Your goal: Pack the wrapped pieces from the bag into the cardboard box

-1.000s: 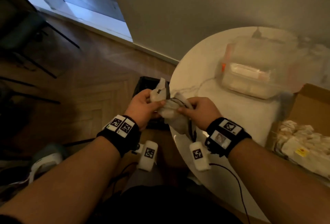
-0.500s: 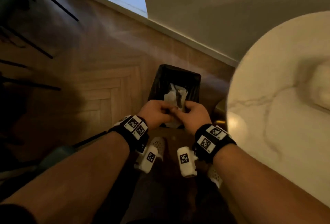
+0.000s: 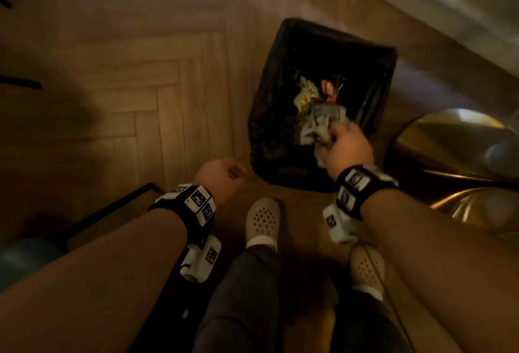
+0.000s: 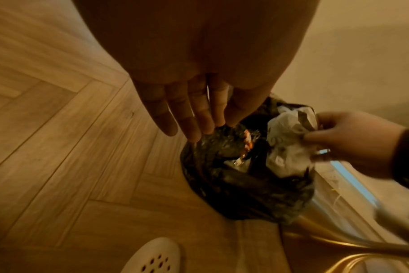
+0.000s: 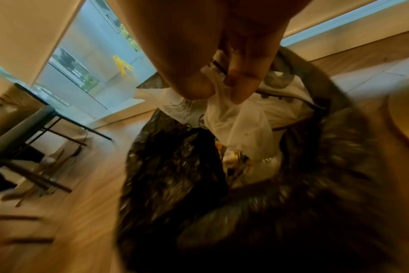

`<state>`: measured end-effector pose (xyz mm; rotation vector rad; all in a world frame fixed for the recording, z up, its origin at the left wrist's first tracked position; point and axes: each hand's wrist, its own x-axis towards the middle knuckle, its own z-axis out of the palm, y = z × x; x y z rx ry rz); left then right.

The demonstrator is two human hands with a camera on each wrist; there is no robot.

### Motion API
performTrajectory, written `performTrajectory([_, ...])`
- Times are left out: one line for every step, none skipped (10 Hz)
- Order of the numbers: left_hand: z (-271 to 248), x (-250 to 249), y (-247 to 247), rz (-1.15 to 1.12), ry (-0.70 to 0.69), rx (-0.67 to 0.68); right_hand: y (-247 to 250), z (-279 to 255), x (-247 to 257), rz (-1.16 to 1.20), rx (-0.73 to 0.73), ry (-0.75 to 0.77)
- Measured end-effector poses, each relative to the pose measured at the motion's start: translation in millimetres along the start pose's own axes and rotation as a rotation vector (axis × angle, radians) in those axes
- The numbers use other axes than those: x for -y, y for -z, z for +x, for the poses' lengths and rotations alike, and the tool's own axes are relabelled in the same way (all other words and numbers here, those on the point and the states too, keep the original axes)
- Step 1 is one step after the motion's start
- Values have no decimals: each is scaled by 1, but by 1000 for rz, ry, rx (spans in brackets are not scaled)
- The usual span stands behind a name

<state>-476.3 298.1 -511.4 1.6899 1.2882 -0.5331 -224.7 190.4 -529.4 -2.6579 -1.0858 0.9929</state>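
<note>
My right hand (image 3: 345, 147) grips a crumpled white plastic bag (image 3: 323, 125) just above the open mouth of a bin lined with black plastic (image 3: 269, 127). In the right wrist view, thumb and fingers (image 5: 240, 92) pinch the bag (image 5: 236, 125) over the bin liner (image 5: 171, 166). My left hand (image 3: 222, 175) hangs apart, to the left of the bin and holding nothing. Its fingers (image 4: 187, 120) are straight and relaxed in the left wrist view, where the right hand (image 4: 346, 140) and bag (image 4: 287, 144) show at the right. The cardboard box and wrapped pieces are out of view.
Rubbish (image 3: 309, 94) lies in the bin on the wooden herringbone floor (image 3: 140, 85). A shiny golden table base (image 3: 449, 142) stands right of the bin. My two pale perforated shoes (image 3: 262, 220) (image 3: 366, 268) are below. A wall runs behind.
Both hands held the bag before. Now the left hand has let go and drawn back to the left, and the right hand alone carries the bag over the bin. The view dropped to the floor.
</note>
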Motion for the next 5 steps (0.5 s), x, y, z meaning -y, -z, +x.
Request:
performTrajectory([20,39,-17,7,62,4,-33,66,-7,27,-122,-3])
performTrajectory([32,64,-27,24,91,5,-78,118,-15,-40,81,-39])
performTrajectory([37,71,-30,37,83,-12,-114,124,-19,-157,315,-7])
performTrajectory([31,68,-27,55,71,-24,-116,103,-19,-170,290,59])
performTrajectory([11,51,-16,82,43,-29,-82,50,-11,-79,190,-7])
